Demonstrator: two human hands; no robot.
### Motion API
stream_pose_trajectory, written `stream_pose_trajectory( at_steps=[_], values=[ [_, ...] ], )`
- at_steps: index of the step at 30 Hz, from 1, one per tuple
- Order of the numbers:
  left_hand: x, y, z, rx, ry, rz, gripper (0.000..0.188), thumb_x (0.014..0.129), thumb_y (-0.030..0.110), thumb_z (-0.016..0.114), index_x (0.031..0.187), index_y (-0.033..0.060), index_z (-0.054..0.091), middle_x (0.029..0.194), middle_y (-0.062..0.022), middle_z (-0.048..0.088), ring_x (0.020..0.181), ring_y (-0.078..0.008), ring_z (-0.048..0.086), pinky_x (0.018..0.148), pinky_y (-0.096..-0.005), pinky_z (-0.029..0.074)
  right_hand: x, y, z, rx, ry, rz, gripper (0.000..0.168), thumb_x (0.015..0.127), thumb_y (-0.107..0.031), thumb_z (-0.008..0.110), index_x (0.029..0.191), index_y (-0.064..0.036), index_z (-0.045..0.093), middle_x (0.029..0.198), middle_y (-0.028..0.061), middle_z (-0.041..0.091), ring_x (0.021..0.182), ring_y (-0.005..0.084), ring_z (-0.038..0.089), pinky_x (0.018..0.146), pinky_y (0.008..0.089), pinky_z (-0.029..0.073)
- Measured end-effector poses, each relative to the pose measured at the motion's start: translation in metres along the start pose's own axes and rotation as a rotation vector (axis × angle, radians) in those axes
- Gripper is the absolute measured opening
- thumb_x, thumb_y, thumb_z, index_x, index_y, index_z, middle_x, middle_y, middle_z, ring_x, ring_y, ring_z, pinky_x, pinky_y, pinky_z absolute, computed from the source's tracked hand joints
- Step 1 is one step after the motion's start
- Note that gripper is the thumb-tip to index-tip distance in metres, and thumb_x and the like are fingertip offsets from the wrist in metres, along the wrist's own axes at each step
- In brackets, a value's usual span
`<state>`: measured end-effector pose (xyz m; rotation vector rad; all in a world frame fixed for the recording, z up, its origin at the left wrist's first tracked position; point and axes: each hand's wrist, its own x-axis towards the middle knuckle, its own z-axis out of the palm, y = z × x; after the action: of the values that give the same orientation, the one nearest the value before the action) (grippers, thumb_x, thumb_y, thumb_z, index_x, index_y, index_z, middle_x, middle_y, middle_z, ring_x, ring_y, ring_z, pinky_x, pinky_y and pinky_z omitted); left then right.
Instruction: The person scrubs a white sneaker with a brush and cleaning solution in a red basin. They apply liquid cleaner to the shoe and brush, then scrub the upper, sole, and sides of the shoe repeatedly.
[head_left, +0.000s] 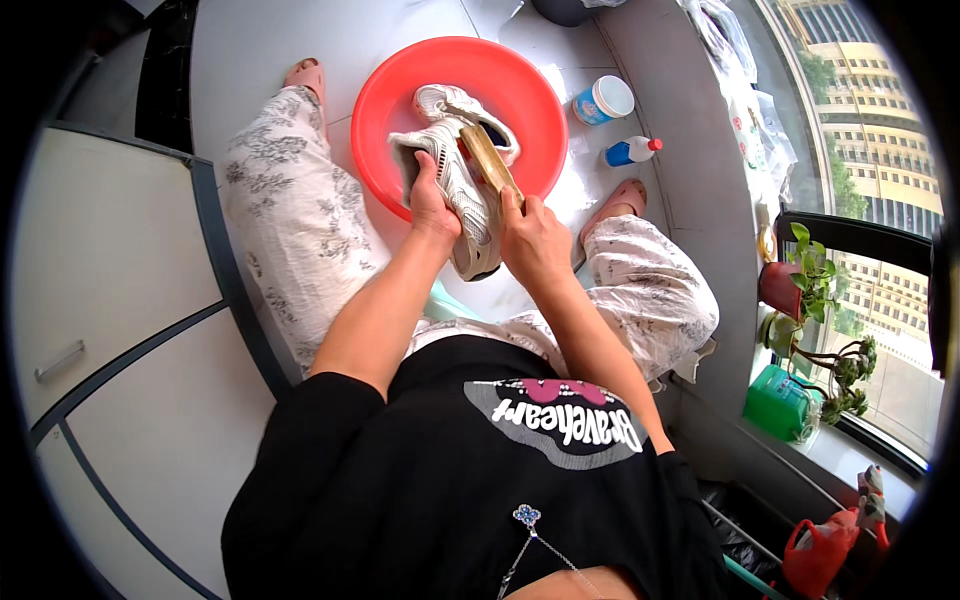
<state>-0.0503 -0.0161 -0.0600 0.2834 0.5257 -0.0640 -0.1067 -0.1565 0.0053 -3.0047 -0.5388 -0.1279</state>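
My left hand (433, 201) grips a white sneaker (470, 214), its thumb up by the collar and its toe pointing back towards me. In my right hand (534, 238) is a wooden-backed brush (490, 160), held along the shoe's side; its bristles are mostly hidden. Both hands are at the near rim of a red plastic basin (547, 112). A second white sneaker (442, 99) lies in the basin beyond the held one. How much water the basin holds is hard to tell.
Right of the basin stand a white-lidded blue tub (602, 101) and a blue bottle with a red cap (632, 151). My pink-slippered feet flank the basin. White cabinets (120, 247) line the left; potted plants (784, 289) and a green jug (780, 403) sit on the right windowsill.
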Motion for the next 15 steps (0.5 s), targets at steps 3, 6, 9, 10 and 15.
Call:
stream_pose_trajectory(
  at_steps=[3,6,9,10,15],
  values=[
    [0.006,0.008,-0.009,0.026,0.032,0.106,0.056,0.099,0.046,0.045,0.139,0.0064,0.041,0.134,-0.0101,0.053,0.123,-0.0279,0.052,0.102,-0.0471,0.043,-0.039,-0.004,-0.019,0.023,0.045,-0.072,0.042,0.083,-0.009,0.055,0.124,-0.002,0.058,0.086,0.0130,0.055,0.065,0.0275,0.059,0.050,0.0378,0.050],
    [0.013,0.002,-0.007,0.033,-0.005,0.095,0.057,0.098,0.048,0.047,0.140,0.0089,0.042,0.135,-0.0099,0.053,0.124,-0.0289,0.051,0.100,-0.0473,0.044,-0.080,0.001,-0.020,-0.038,0.062,-0.108,0.044,0.082,-0.009,0.056,0.125,-0.002,0.058,0.084,0.0119,0.054,0.066,0.0276,0.059,0.047,0.0379,0.049],
    [-0.003,0.003,0.002,0.030,-0.038,-0.051,0.061,0.097,0.053,0.043,0.139,0.0076,0.043,0.136,-0.0113,0.052,0.125,-0.0303,0.049,0.101,-0.0494,0.043,-0.018,0.002,0.003,-0.008,0.047,-0.020,0.037,0.085,-0.011,0.053,0.121,-0.004,0.060,0.085,0.0144,0.058,0.066,0.0312,0.061,0.052,0.0411,0.051],
    [0.003,0.002,-0.006,0.027,-0.078,-0.004,0.063,0.098,0.054,0.041,0.140,0.0080,0.042,0.137,-0.0122,0.051,0.125,-0.0307,0.049,0.103,-0.0507,0.041,0.008,0.006,0.008,0.016,0.059,-0.001,0.040,0.084,-0.011,0.056,0.124,-0.007,0.059,0.081,0.0141,0.060,0.063,0.0298,0.061,0.052,0.0395,0.051],
    [0.005,0.017,-0.001,-0.035,-0.134,0.058,0.062,0.097,0.053,0.044,0.141,0.0090,0.040,0.135,-0.0128,0.052,0.121,-0.0325,0.052,0.101,-0.0503,0.044,0.008,0.032,-0.014,1.070,-0.063,0.556,0.038,0.094,-0.014,0.055,0.131,-0.010,0.058,0.082,0.0082,0.067,0.060,0.0134,0.061,0.051,0.0303,0.048]
  ],
)
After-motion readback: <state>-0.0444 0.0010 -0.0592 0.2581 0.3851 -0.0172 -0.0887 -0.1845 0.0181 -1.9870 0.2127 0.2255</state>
